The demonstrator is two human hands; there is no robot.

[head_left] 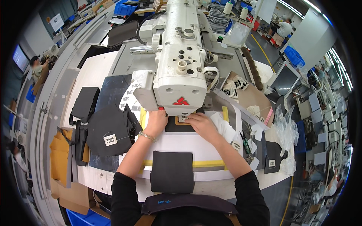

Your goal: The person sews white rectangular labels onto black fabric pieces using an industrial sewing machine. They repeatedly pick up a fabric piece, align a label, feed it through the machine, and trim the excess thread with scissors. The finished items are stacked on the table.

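My left hand (158,122) reaches under the white sewing machine's head (181,83) at the left edge of a dark fabric piece (180,127), its fingertips mostly hidden. My right hand (198,122) has its fingers bent and pressed together on a small white label (183,119), which lies in a tan frame on that dark piece beneath the head. A white work plate (179,141) with yellow tape strips sits below both hands. A dark grey square piece (171,171) lies near the front edge, between my forearms.
Dark cut pieces (105,132) and mustard pieces (60,158) lie left. Right are a cardboard tray of labels (260,101), scissors (246,141), plastic bags (283,132) and a monitor (283,81). Co-workers (37,69) sit at benches around.
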